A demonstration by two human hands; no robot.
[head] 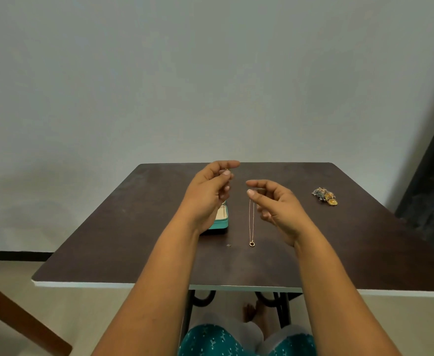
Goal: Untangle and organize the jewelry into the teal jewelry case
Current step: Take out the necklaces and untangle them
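My left hand [210,191] is raised over the table and pinches a small gold piece [226,172] between thumb and fingertips. I cannot tell whether that piece belongs to the chain. Beside it, my right hand [275,206] has curled fingers, and a thin gold necklace [251,222] hangs down from below its thumb. A ring pendant [251,243] sits at the bottom of the chain. The teal jewelry case [222,223] stands on the table, mostly hidden behind my left hand and wrist. A tangled pile of gold and silver jewelry [325,196] lies at the far right.
The dark brown table [133,240] has a white front edge and stands against a plain wall. A tiny loose bit [228,244] lies near the pendant. A wooden chair part [18,317] is at the lower left. My knees show under the table.
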